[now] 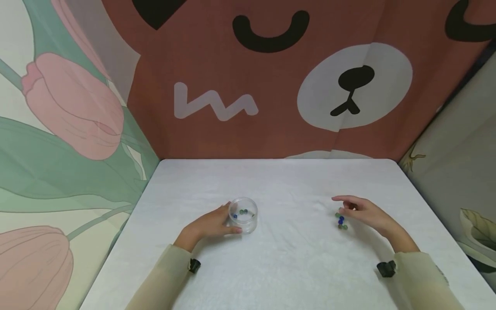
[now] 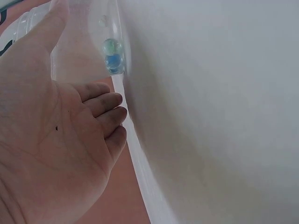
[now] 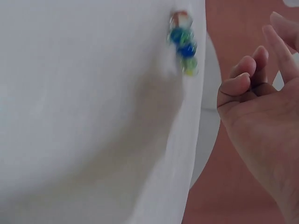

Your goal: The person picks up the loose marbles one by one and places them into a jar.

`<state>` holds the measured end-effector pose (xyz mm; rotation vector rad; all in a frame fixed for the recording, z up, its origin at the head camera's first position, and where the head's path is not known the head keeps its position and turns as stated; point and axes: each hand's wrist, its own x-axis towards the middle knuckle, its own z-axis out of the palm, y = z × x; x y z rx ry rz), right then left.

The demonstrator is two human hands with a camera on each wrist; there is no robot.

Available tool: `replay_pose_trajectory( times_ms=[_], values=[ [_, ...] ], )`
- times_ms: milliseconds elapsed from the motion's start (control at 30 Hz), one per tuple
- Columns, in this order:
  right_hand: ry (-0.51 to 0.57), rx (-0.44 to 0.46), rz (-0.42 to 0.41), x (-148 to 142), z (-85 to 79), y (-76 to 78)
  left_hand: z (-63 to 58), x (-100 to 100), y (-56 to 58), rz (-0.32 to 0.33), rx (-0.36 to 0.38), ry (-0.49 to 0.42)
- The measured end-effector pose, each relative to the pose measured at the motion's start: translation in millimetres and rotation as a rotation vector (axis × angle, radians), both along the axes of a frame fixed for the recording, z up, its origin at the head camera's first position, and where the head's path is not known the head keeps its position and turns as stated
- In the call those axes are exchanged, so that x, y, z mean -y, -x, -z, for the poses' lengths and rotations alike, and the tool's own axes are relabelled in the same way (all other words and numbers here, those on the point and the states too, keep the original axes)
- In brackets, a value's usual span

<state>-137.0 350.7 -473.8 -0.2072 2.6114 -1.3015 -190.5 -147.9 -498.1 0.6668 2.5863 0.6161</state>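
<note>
My left hand [image 1: 213,221] grips a clear round jar [image 1: 252,226] from its left side, the thumb on the near side and the fingers around the back. Inside lie several glass marbles [image 1: 243,212], green and blue. The left wrist view shows marbles [image 2: 112,49] at the jar's bottom, with the left hand [image 2: 60,130] beside its wall. To the right, several green and blue marbles [image 1: 341,221] form a short cluster on the white table. My right hand [image 1: 366,212] hovers just above and beside them, index finger outstretched, other fingers bent. The right wrist view shows this hand [image 3: 266,102] apart from the marbles [image 3: 184,44].
A white cloth [image 1: 286,267] covers the table. Behind it hangs a brown curtain [image 1: 217,142] with a bear's face. Flower-patterned fabric [image 1: 73,107] hangs on the left, and another printed fabric [image 1: 457,142] on the right.
</note>
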Motion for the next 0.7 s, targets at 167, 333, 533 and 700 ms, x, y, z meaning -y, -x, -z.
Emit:
replay_pose_trajectory(
  times_ms=[167, 333, 533, 700],
  values=[
    [-0.033, 0.0, 0.011, -11.7, 3.9, 0.0, 0.1, 0.7, -0.5, 0.0, -0.005, -0.003],
    [-0.111, 0.039, 0.018, -18.3, 8.6, 4.6, 0.1, 1.6, 0.2, -0.002, -0.002, -0.011],
    [-0.142, 0.088, 0.013, -23.8, 18.8, 11.1, -0.1, 1.3, 0.3, -0.001, 0.0, -0.006],
    [-0.181, 0.054, -0.006, -24.7, 24.1, 13.4, -0.4, 0.5, -0.4, -0.01, 0.005, 0.005]
  ],
)
